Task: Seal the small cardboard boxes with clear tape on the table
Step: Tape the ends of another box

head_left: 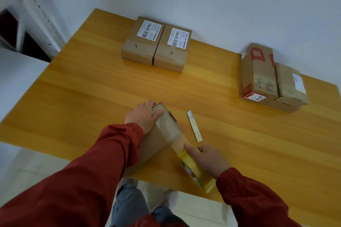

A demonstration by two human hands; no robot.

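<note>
A small cardboard box (147,145) lies near the table's front edge. My left hand (143,116) presses flat on its far end, fingers straight over a strip of clear tape (168,127) that runs along the top. The strip stretches from the box down to a yellowish tape roll (195,171), which my right hand (208,160) grips, index finger extended along the tape.
A box cutter (194,126) lies just right of the box. Two labelled boxes (156,44) sit side by side at the back of the wooden table (92,97). A stack of boxes (267,79) stands at the right. Grey shelving (27,14) is at the left.
</note>
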